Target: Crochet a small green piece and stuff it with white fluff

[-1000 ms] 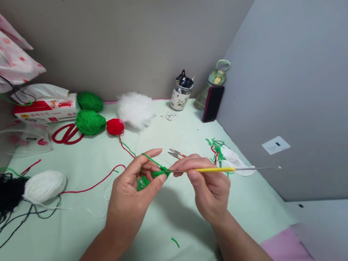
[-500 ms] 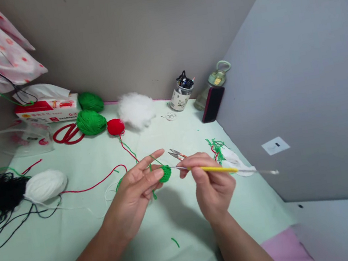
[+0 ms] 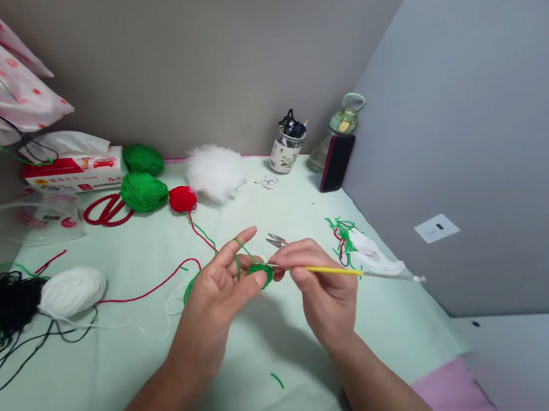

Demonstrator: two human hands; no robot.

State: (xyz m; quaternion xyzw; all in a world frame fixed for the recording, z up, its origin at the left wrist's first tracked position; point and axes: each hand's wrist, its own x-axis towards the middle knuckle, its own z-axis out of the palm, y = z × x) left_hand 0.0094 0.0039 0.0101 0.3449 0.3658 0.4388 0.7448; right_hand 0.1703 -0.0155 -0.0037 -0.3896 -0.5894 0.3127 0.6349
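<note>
My left hand [image 3: 218, 292] pinches a small green crochet piece [image 3: 264, 275] between thumb and fingers. Its index finger is raised, with green yarn [image 3: 243, 247] looped round it and running down to the piece. My right hand [image 3: 323, 288] grips a crochet hook [image 3: 335, 270] with a yellow handle like a pen, its back end sticking out to the right. The hook's tip meets the top of the green piece; the fingers partly hide it. Just behind my right fingers lie small thread snips [image 3: 276, 239], their handles mostly covered.
Along the back stand a tissue box [image 3: 82, 169], green yarn balls [image 3: 144, 191], red scissors [image 3: 108, 211], a red yarn ball [image 3: 182, 198], white stuffing [image 3: 216, 172], a pen cup [image 3: 288, 150] and a phone [image 3: 337, 162]. White yarn [image 3: 73, 292] lies left; green scraps [image 3: 343, 232] lie right.
My right hand has shifted left with the crochet hook, closer to my left hand. The hook's tip now sits over the green piece, which has tilted in my left fingers.
</note>
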